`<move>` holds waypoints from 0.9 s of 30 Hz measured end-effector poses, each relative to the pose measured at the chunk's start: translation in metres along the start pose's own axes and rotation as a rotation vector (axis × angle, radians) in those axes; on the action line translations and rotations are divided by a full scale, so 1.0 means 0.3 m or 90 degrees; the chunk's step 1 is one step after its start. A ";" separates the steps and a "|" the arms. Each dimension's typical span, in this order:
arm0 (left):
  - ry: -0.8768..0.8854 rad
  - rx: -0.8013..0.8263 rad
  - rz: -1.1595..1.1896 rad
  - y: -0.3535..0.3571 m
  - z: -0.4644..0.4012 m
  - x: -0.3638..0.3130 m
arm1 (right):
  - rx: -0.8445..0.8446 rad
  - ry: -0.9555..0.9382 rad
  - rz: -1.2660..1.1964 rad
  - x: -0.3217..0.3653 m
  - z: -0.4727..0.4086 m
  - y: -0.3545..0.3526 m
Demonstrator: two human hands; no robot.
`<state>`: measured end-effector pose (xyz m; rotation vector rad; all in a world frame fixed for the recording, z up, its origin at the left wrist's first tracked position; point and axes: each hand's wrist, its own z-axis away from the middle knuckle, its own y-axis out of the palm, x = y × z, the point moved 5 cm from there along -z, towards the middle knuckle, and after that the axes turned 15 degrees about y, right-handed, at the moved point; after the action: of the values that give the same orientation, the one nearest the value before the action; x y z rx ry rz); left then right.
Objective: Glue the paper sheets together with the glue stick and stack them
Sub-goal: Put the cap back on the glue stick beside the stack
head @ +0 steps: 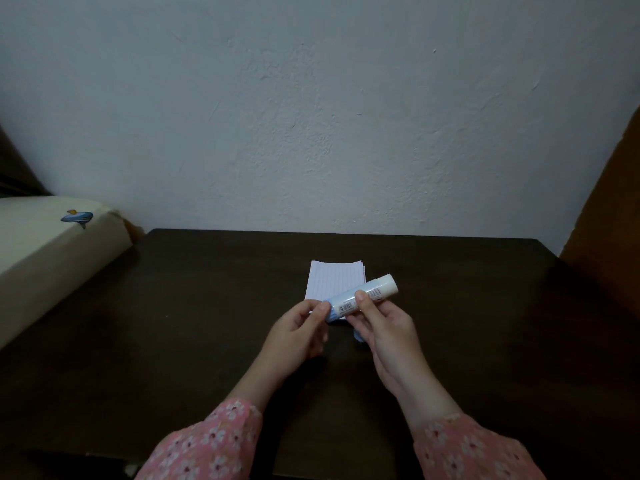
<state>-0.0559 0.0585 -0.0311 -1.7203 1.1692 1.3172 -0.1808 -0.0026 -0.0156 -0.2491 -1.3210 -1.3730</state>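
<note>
Glue stick (pixel 362 297): up in the air, tilted, just over the near edge of the paper.
Right hand (pixel 384 336): grip pinches the middle of the glue stick.
Left hand (pixel 298 336): grip pinches its lower end.
Paper (pixel 334 280): small lined pile, flat on the dark surface (pixel 173 323).
Sleeves (pixel 204 445): pink with flowers.

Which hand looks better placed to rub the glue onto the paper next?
The right hand, probably. It grips the glue stick around its middle, above the paper sheets. The left hand only pinches the stick's lower end, so it seems better suited to twisting it or steadying the paper.
</note>
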 end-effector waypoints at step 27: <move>-0.017 -0.020 -0.013 0.012 0.012 -0.020 | 0.011 0.007 0.015 -0.008 -0.007 -0.002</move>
<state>-0.0611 0.0619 -0.0262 -1.7272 1.1183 1.3487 -0.1795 -0.0033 -0.0185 -0.2445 -1.3161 -1.3407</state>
